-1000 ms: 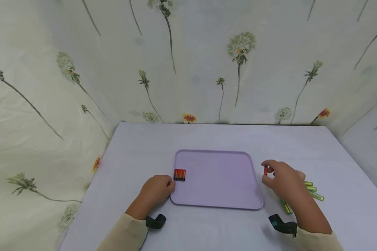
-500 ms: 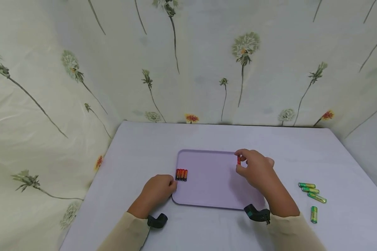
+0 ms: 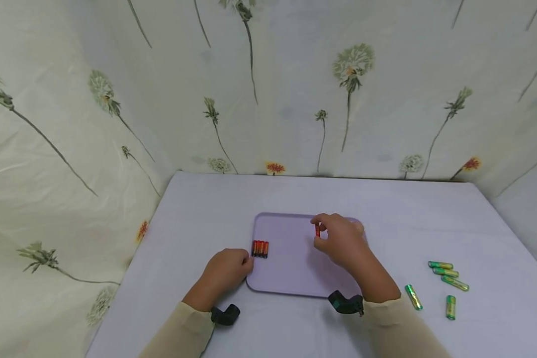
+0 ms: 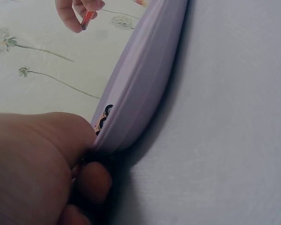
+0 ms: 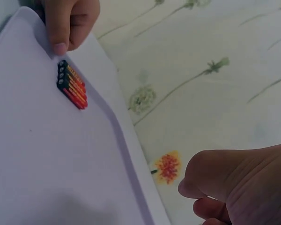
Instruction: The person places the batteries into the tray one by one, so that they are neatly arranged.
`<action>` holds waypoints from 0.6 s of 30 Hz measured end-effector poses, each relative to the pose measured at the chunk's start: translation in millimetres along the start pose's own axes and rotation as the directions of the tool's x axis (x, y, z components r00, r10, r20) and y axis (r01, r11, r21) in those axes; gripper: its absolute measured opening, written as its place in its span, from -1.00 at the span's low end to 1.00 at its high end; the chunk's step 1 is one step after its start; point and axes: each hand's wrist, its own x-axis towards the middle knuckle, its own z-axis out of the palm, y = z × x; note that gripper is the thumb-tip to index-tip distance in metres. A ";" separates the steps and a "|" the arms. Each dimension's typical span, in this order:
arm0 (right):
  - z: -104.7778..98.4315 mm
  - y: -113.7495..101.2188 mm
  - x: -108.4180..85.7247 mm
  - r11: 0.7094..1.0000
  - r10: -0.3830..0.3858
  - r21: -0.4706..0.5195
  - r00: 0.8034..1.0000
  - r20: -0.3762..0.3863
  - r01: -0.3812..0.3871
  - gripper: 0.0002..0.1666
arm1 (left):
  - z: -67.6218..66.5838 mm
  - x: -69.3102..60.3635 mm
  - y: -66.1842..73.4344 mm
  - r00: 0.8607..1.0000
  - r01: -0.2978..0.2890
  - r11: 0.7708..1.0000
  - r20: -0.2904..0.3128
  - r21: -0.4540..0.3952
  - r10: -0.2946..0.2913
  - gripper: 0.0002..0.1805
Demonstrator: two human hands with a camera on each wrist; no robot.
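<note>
Red cylindrical battery (image 3: 317, 229); round-cornered tray (image 3: 291, 273)

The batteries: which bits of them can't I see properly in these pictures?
Head view: writing on the green batteries, too small to read.
Left wrist view: most of the row of red batteries, behind the tray and left hand.
Right wrist view: the held battery, seemingly hidden by the right hand.

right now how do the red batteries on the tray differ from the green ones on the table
The red batteries have black ends; the green batteries show green and yellow. The red batteries lie in a row on the tray; the green batteries lie scattered on the table. The red batteries look slimmer than the green batteries. Both lie on their sides.
</note>
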 end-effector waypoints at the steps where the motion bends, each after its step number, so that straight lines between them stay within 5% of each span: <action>1: 2.5 -1.5 1.0 1.000 0.001 0.005 1.000 0.006 -0.001 -0.50 | 0.0 -0.2 -0.2 1.000 0.001 1.000 0.004 0.001 -0.001 -0.57; 18: 42.4 -38.8 12.1 0.997 -0.060 -0.036 0.996 0.062 0.062 -0.55 | 1.0 0.4 0.0 1.000 0.006 1.000 0.009 0.008 -0.006 -0.58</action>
